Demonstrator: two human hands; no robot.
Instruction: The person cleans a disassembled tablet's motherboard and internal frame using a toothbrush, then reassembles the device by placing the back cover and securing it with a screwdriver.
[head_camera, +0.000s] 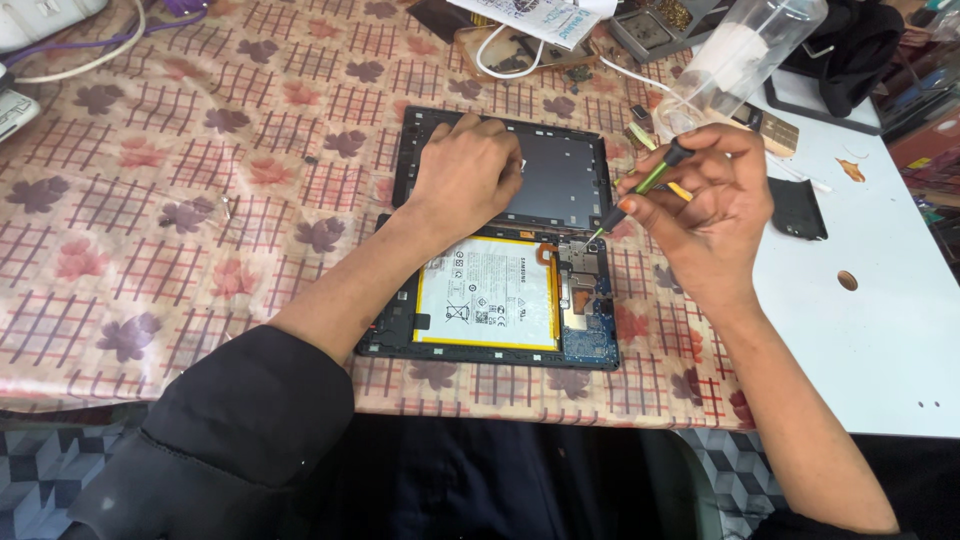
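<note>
opened tablet (490, 300) under left hand (465, 175), fingers curled; right hand (715, 215) gripping screwdriver (640, 190)

Table under patterned cloth (180, 200): pinkish ground, dark red grid squares, purple and pink leaf prints. Cloth ends at right; bare white tabletop (880, 330) beside it, small round hole (847, 280) in surface. Cables (90, 55) at top left, white and purple. Clear plastic container (740, 55) lying tilted at top right, black fabric bundle (850, 50) behind it. Papers (540, 18) at top edge. Floor (50, 470) below: grey geometric cube-pattern tiles. Light even, daylight-like, soft shadows.
</note>
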